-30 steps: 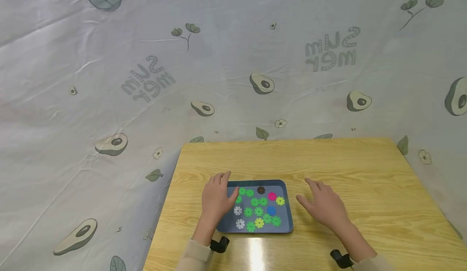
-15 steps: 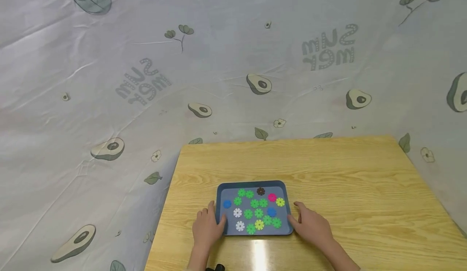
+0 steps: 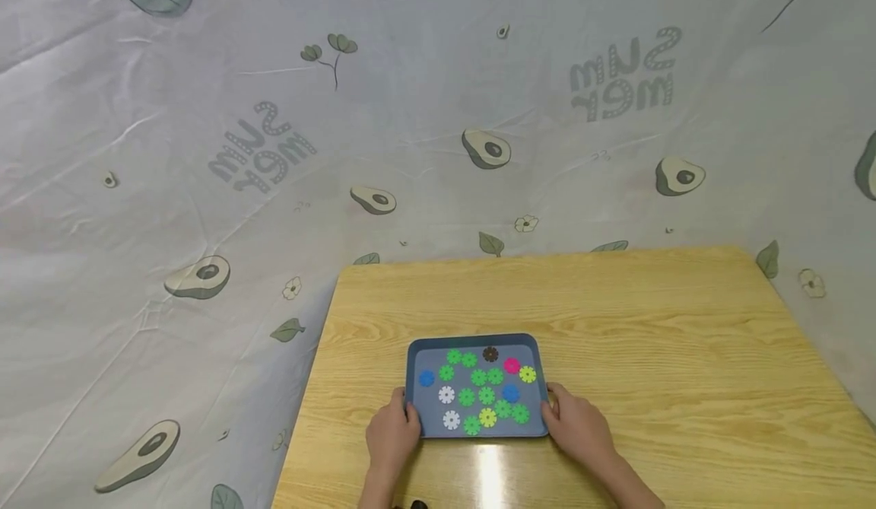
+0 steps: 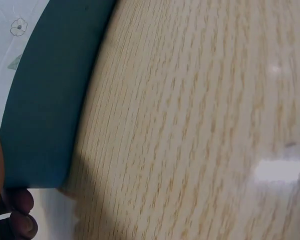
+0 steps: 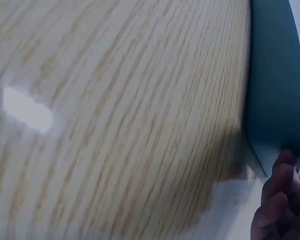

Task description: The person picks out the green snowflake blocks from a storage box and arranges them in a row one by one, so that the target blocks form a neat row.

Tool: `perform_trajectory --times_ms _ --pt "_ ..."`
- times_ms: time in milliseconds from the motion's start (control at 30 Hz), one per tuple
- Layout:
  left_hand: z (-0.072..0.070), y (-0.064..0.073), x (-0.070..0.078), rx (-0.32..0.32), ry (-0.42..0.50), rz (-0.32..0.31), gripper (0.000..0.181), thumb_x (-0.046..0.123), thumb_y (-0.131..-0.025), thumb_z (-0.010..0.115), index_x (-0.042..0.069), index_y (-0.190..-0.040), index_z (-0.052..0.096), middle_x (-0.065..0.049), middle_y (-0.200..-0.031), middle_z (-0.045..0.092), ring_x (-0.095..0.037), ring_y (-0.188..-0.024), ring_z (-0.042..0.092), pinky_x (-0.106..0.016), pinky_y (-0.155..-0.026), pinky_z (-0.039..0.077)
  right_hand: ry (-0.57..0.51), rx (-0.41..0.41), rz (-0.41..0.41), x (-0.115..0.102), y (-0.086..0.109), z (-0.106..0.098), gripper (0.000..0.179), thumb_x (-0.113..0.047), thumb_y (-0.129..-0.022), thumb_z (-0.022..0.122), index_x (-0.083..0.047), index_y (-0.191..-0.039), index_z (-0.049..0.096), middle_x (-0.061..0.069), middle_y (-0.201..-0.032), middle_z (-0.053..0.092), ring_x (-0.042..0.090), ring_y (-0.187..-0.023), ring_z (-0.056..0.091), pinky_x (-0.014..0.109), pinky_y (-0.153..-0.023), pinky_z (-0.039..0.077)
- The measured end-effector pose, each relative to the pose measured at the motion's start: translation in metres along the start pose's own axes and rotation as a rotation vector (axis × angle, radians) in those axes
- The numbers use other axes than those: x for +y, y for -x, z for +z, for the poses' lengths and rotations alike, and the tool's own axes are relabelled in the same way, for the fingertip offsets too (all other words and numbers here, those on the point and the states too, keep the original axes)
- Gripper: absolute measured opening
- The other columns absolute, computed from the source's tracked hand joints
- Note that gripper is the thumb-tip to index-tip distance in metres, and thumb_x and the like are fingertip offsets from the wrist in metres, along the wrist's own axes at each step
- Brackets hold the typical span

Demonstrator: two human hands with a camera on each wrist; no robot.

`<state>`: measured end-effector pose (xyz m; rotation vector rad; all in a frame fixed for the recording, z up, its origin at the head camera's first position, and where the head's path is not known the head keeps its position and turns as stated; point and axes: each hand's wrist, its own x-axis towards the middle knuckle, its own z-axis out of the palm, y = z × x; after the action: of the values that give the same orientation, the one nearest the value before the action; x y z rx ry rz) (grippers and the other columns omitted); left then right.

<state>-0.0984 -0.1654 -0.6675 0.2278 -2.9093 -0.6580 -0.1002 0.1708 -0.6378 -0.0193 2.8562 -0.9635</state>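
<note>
"Tray (image 3: 472, 340), blue-grey and shallow: where do you have it?"

"In front of you, over the near part of the wooden table (image 3: 684, 357), with a long side toward you. Whether its base rests on the wood or sits slightly raised, I cannot tell from your views."

"And your grip?"

"Both your hands are grasping it. Your left hand (image 3: 393, 434) has the left side, close to the near corner, thumb at the rim; from your left wrist, your fingertips (image 4: 23, 201) show just by that corner. Your right hand (image 3: 580, 427) has the opposite side, also close to the near corner, and from your right wrist your curled fingers (image 5: 279, 180) show there."

"What do you have lying inside?"

"Notched discs (image 3: 478, 377), spread about. Your green discs (image 3: 466, 397) are the most numerous, scattered from far left to near right. Your two white discs (image 3: 447, 395) lie toward the left, one nearer you. One of your two blue discs (image 3: 426, 378) is by the left wall, the other right of the middle."

"And at the far side?"

"A brown disc (image 3: 490, 354), then a pink disc (image 3: 512, 365) to its right, with one of your two yellow discs (image 3: 527, 374) just beside the pink. The other yellow lies near your edge."

"Behind the table?"

"A pale printed cloth (image 3: 411, 113)."
</note>
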Motion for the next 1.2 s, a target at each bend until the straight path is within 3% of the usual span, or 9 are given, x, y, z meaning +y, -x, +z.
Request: perform_trajectory --times_ms 500,967,1100,1200 --pt "0.003 -0.013 0.013 0.023 -0.026 -0.016 0.026 0.017 -0.096 0.065 0.005 -0.118 0.068 -0.006 -0.063 0.061 -0.019 -0.048 0.052 -0.037 -0.044 0.037 0.023 0.020 -0.041 0.005 -0.033 -0.007 0.043 -0.023 -0.101 0.060 0.002 -0.137 0.062 -0.005 -0.059 0.043 0.011 -0.050 0.037 0.030 -0.047 0.028" --pt "0.009 -0.024 0.017 0.013 -0.024 -0.092 0.028 0.018 -0.096 0.063 0.004 -0.120 0.067 -0.009 -0.069 0.066 -0.026 -0.053 0.059 -0.040 -0.047 0.040 0.015 -0.002 -0.039 0.004 -0.057 -0.014 0.046 -0.029 -0.102 0.063 0.003 -0.134 0.063 -0.003 -0.066 0.052 0.015 -0.056 0.047 0.034 -0.051 0.037" --pt "0.008 -0.024 0.017 0.019 -0.021 -0.101 0.029 0.019 -0.096 0.063 0.006 -0.121 0.067 -0.010 -0.071 0.067 -0.028 -0.054 0.061 -0.042 -0.047 0.041 0.032 0.060 -0.068 -0.003 -0.060 -0.018 0.050 -0.033 -0.100 0.068 0.001 -0.135 0.062 0.001 -0.078 0.055 0.016 -0.064 0.049 0.034 -0.055 0.039" --pt "0.009 -0.024 0.017 0.028 -0.016 -0.104 0.028 0.019 -0.096 0.063 0.006 -0.120 0.068 -0.010 -0.070 0.067 -0.028 -0.054 0.061 -0.041 -0.047 0.040 0.051 0.129 -0.133 -0.015 -0.064 -0.018 0.049 -0.034 -0.097 0.071 -0.002 -0.134 0.064 0.003 -0.089 0.056 0.016 -0.071 0.049 0.034 -0.059 0.040"
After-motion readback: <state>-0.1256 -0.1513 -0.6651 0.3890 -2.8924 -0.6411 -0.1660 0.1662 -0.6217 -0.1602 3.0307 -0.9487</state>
